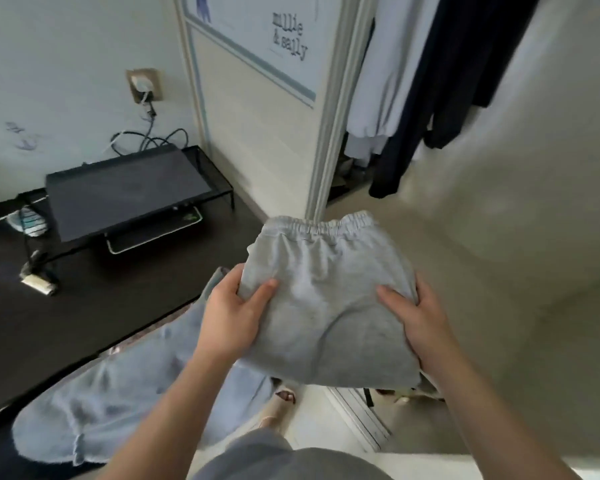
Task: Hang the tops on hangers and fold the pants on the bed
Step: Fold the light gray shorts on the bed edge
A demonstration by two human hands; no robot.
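Note:
Folded grey sweatpants [326, 289] are held in the air in front of me, elastic waistband pointing away. My left hand [232, 313] grips their left edge, thumb on top and fingers underneath. My right hand [416, 320] grips the right edge the same way. A pale blue garment [118, 403] hangs down below my left arm; what carries it is hidden.
A dark low desk [94, 306] with a black metal shelf [125, 192] and cables stands at the left. A white door frame [329, 133] is straight ahead. Light and dark clothes [413, 91] hang in the opening beyond it. Beige floor lies at the right.

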